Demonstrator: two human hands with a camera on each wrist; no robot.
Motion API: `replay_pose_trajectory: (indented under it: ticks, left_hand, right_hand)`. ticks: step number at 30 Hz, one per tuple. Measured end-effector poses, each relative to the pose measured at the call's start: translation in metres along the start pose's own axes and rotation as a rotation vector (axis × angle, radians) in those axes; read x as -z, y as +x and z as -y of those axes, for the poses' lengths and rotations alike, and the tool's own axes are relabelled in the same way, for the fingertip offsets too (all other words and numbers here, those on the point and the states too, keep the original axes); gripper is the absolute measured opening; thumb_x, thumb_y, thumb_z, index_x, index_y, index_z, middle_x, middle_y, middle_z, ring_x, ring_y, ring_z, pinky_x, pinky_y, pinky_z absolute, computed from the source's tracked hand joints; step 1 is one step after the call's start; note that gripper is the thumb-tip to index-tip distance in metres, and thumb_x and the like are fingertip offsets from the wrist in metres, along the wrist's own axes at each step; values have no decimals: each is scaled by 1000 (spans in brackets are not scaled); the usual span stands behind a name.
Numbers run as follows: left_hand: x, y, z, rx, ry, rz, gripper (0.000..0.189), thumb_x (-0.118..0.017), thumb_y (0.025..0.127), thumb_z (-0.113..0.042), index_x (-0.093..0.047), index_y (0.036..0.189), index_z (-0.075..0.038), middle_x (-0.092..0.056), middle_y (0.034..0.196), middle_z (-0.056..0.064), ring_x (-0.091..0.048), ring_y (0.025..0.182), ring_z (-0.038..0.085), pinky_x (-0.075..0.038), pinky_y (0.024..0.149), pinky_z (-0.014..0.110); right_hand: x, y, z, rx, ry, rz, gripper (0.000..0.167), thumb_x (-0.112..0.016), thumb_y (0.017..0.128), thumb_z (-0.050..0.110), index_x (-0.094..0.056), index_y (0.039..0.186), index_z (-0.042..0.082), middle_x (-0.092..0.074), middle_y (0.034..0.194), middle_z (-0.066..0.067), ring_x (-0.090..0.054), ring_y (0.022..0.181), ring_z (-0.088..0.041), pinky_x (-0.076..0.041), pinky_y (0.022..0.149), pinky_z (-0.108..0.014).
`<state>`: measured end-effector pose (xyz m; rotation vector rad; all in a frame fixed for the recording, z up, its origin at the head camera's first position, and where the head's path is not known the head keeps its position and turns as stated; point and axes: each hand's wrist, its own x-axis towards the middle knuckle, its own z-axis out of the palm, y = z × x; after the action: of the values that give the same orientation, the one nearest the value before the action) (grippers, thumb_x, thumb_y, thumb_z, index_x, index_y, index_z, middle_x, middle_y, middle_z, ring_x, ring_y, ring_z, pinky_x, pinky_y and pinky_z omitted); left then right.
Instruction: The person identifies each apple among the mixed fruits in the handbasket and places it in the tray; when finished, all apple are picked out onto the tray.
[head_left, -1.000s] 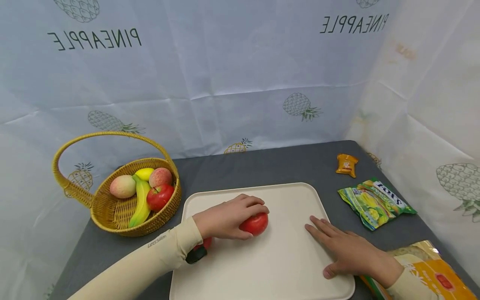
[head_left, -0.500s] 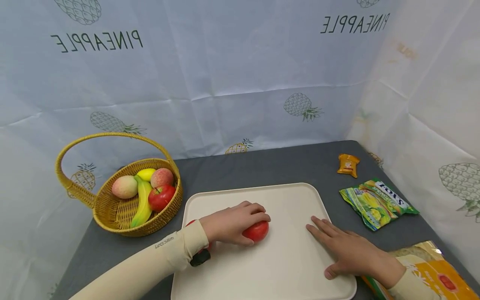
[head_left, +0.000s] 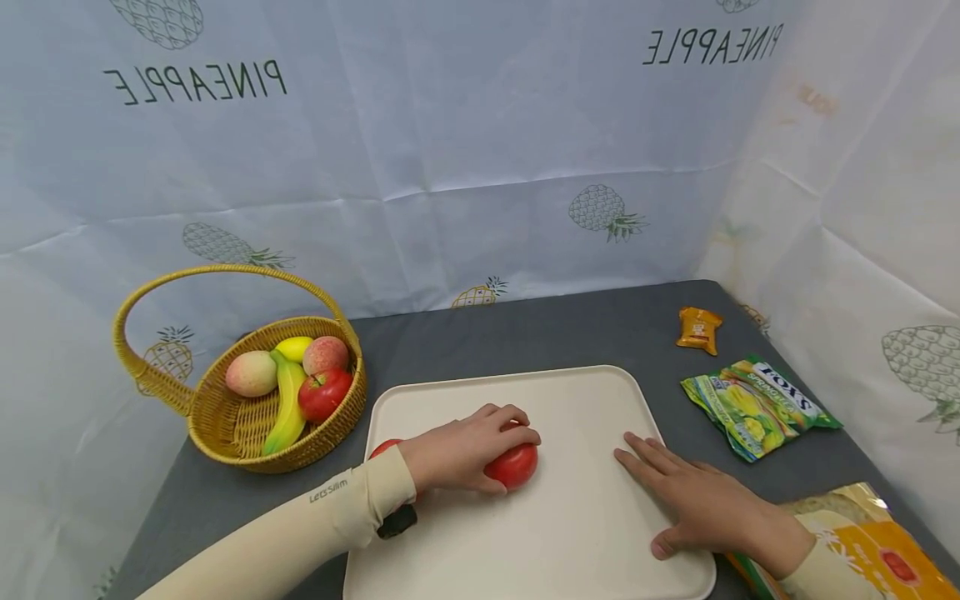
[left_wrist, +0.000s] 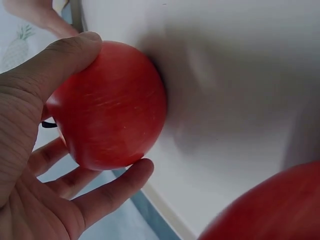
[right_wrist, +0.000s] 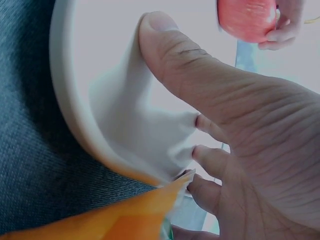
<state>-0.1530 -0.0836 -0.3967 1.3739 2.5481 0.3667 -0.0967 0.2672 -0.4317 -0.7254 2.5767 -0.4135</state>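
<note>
My left hand grips a red apple on the cream tray. In the left wrist view the thumb and fingers curl round that apple, its dark stem towards the palm. A second red apple lies on the tray, mostly hidden behind my left wrist in the head view. My right hand rests with fingers spread on the tray's right side. In the right wrist view its thumb and fingertips touch the tray, and nothing is held there.
A yellow wicker basket with a tall handle stands at the left, holding a banana, a red apple, peaches and a lemon. On the right lie an orange wrapped snack, a green candy bag and an orange-and-yellow package.
Over the last second my left hand and the gripped apple have moved slightly towards me. More of the second apple shows behind the left wrist. My right hand stays on the tray.
</note>
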Motion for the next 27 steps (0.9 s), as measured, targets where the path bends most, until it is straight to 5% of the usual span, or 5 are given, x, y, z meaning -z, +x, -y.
replay_pose_trajectory:
  ticks: [12,22,27]
  left_hand:
    - [2,-2,-2,-2,31,-27,70,-87,80,-36,-52,140,-26,-46,141,-7,-44,129,15,-56,80,30]
    - [34,-21,10,-90,83,-231,61,-77,88,-48,-55,139,-22,-50,142,-5,-46,131,13,-49,101,34]
    - [55,-47,23,-50,56,-338,64,-77,89,-46,-53,143,-20,-48,144,-4,-45,132,14,-53,96,36]
  right_hand:
    - [0,0,0,2,11,0,115,-86,66,59,-34,159,15,-23,165,-15,-31,145,-42,-45,92,-68]
    - [-1,1,-2,1,24,4,116,-87,66,58,-33,160,16,-23,165,-15,-31,145,-43,-43,92,-70]
    - [-1,1,-2,-3,28,4,116,-86,66,58,-33,160,16,-23,165,-15,-30,146,-43,-43,94,-69]
